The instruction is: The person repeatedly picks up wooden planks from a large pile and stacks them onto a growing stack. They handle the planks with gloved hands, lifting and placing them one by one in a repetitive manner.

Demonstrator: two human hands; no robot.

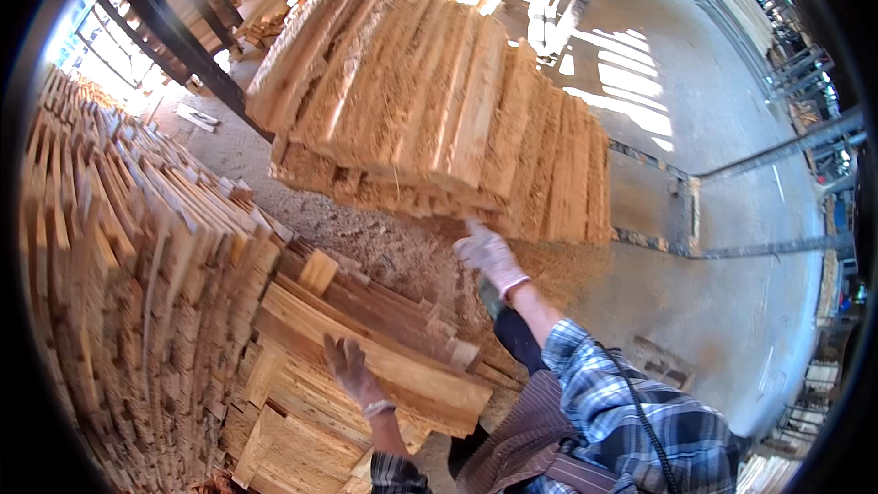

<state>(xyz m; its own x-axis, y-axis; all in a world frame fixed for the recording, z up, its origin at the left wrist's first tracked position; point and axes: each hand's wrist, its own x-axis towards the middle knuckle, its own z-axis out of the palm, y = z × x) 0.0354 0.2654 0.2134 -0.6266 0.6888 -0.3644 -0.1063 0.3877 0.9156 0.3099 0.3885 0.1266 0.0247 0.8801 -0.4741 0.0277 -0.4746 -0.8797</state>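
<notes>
My left hand [355, 373], in a pale work glove, has its fingers spread over a long, light board [393, 348] on the low pile of boards. It grips nothing; whether it touches the board I cannot tell. My right hand [492, 256], also gloved, reaches forward to the near lower edge of a big stack of rough planks [412, 82]. Its fingers look stretched out at that edge, with nothing visible in them. Sawdust covers the planks, which lie side by side in layers. Beneath the light board, shorter pieces of wood [302, 444] lie in the low pile.
A tall stack of boards [155, 265] stands close on my left. Dark metal posts [174, 23] rise behind it. To the right of the plank stack, a metal frame [690, 215] crosses the concrete floor [732, 302]. Sawdust litters the ground [357, 229] between the stacks.
</notes>
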